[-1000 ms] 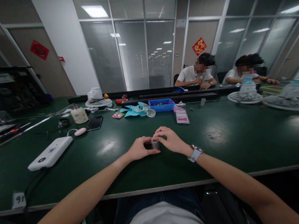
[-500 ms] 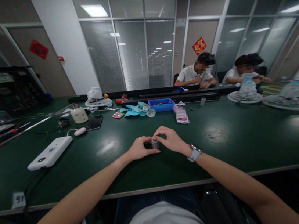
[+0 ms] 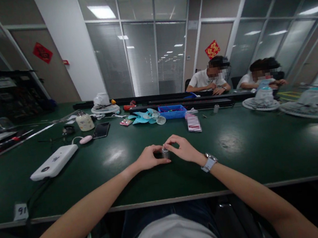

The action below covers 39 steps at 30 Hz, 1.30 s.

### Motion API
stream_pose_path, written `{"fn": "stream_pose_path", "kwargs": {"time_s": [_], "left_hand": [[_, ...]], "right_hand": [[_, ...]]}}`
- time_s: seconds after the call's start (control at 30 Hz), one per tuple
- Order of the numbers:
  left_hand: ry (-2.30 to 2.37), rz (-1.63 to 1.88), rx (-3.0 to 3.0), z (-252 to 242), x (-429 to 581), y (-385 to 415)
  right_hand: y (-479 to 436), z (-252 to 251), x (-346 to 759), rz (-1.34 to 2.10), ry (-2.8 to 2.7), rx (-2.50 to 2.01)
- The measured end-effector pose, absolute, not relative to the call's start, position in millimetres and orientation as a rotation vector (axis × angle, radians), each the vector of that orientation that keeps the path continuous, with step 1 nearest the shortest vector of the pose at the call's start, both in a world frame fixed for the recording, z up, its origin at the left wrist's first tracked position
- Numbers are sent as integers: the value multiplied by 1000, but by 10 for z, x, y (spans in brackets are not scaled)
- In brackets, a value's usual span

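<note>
A small grey metal cylinder (image 3: 166, 154) with a narrower top stands on the green table, straight in front of me. My left hand (image 3: 149, 158) holds it from the left, thumb at the near side and fingers at the far side. From the right, my right hand (image 3: 182, 148) pinches at the top of the cylinder with thumb and index finger. Whether a separate small part sits between those fingertips I cannot tell. On the right wrist is a watch (image 3: 209, 162) with a pale strap.
Farther back lie light-blue fan blades (image 3: 142, 117), a blue bin (image 3: 172, 112) and a pink-and-white packet (image 3: 193, 121). To the left are a white power strip (image 3: 54, 162), a phone (image 3: 102, 130) and a cream jar (image 3: 85, 121). Two people sit across the table near white fan parts (image 3: 261, 102).
Both hands stay at the cylinder. My right hand and its wrist have shifted very slightly, while the cylinder keeps its place.
</note>
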<state>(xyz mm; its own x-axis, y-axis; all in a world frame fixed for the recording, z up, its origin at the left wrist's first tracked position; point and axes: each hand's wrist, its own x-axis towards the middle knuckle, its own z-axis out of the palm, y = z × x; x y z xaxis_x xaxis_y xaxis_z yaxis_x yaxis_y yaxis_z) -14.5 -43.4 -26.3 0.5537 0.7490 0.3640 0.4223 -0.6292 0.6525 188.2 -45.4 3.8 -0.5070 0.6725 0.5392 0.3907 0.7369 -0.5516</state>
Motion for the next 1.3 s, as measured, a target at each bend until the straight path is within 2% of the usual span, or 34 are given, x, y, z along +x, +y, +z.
{"fn": "stream_pose_path", "kwargs": {"time_s": [0.6,0.8,0.97,1.3], "left_hand": [[1012,857,2318,-260,-146,-434],[969,852,2256,-232,-132,-465],[1051,851,2284,-217,-151,-473],[1202,875,2283,-253,-187,-410]], "right_hand": [[-480,37,1861,431,-2131,-829],[-291,15,1965,294,-1855,-817],[171,-105,2434,106,-1881,-1223],[560,-339,2943,86,-1927,-1602]]}}
